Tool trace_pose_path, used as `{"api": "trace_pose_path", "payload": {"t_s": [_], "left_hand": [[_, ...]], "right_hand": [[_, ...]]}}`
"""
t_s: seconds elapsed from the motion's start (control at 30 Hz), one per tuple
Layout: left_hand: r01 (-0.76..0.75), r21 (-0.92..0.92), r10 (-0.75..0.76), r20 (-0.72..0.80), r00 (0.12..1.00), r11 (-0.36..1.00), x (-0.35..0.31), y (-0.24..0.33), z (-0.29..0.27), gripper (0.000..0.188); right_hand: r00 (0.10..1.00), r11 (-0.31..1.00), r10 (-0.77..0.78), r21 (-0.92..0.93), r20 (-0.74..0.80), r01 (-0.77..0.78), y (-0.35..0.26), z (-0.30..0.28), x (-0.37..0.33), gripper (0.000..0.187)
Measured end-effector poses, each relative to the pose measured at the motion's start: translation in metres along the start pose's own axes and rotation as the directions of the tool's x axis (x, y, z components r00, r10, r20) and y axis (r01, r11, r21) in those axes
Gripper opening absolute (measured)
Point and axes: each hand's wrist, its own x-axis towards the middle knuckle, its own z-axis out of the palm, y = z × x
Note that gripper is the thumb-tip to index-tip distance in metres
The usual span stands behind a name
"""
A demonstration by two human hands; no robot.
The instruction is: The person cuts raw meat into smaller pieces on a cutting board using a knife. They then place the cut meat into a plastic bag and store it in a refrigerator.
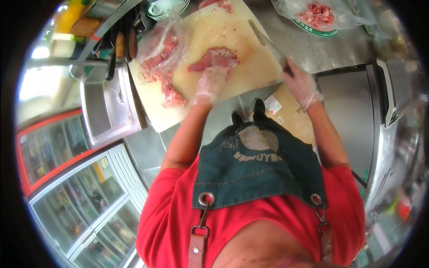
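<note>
Left hand (212, 84), in a clear glove, rests on the near edge of a red slab of meat (219, 56); I can't tell from here how far its fingers curl. Right hand (300, 85), also gloved, is closed round a knife (271, 46), blade angled away over the board's right side. Slab lies mid-way across the pale cutting board (261, 67). Left of it I note bagged meat (170, 43), with a ragged strip (170, 93) nearer the body. Farther right: a green-rimmed plate (318, 32) of cut meat on the steel counter (346, 50).
</note>
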Motion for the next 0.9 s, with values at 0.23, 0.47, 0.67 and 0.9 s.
{"api": "trace_pose_path", "payload": {"t_s": [0.23, 0.47, 0.67, 0.9], "left_hand": [[0.552, -0.686, -0.475, 0.329, 0.816, 0.473, -0.032, 0.012, -0.022, 0.03], [0.2, -0.002, -0.196, 0.198, 0.96, 0.98, -0.042, 0.023, -0.02, 0.033], [0.418, -0.102, -0.371, 0.31, 0.876, 0.902, -0.032, 0.038, -0.032, 0.032], [0.242, -0.121, -0.233, 0.086, 0.969, 0.963, -0.057, 0.014, -0.022, 0.03]], "right_hand": [[0.774, 0.393, -0.033, 0.72, 0.633, -0.572, -0.047, 0.021, -0.037, 0.03], [0.667, 0.359, -0.163, 0.673, 0.727, -0.647, -0.049, 0.037, -0.043, 0.024], [0.688, 0.482, -0.115, 0.646, 0.717, -0.592, -0.051, 0.054, -0.036, 0.023], [0.721, 0.517, -0.122, 0.664, 0.682, -0.54, -0.055, 0.064, -0.023, 0.023]]}}
